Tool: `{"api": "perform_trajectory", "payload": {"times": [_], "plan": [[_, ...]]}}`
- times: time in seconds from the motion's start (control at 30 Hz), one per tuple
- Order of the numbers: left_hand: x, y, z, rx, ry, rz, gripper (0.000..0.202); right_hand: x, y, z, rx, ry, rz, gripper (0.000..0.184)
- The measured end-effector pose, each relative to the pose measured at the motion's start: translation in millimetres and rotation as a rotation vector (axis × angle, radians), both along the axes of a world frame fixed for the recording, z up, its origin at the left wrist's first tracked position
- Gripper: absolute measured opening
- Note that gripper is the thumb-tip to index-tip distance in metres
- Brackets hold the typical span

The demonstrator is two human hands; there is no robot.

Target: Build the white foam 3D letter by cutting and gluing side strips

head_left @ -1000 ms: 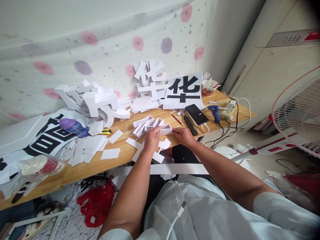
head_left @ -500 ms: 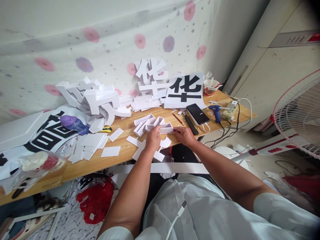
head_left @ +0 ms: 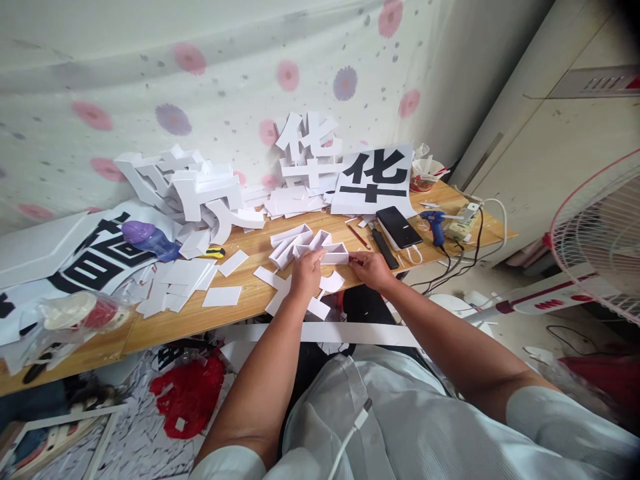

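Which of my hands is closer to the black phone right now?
Right. The right hand sits just in front of the black phone; the left hand is farther left, on the white letter piece.

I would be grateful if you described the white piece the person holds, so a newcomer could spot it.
Start at the near edge of the wooden table, where both hands meet. Between the left hand and right hand lies a white hollow shape; unlike the flat offcuts around it, it has upright walls.
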State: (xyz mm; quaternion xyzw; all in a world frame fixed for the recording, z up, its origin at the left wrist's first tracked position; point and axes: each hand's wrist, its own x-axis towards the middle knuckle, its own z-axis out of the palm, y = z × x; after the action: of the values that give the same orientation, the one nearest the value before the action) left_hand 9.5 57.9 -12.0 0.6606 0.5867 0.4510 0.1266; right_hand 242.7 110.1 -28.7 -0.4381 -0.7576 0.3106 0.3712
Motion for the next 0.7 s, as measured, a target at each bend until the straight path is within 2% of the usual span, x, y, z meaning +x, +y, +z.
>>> {"api": "perform_trajectory", "payload": {"times": [0.7], "plan": [[2.2, -2.6, -0.3, 0.025, 0.036, 0.002, 0.039, 0.2, -0.9, 0.8, 0.033, 0.003, 0.021, 0.036]]}}
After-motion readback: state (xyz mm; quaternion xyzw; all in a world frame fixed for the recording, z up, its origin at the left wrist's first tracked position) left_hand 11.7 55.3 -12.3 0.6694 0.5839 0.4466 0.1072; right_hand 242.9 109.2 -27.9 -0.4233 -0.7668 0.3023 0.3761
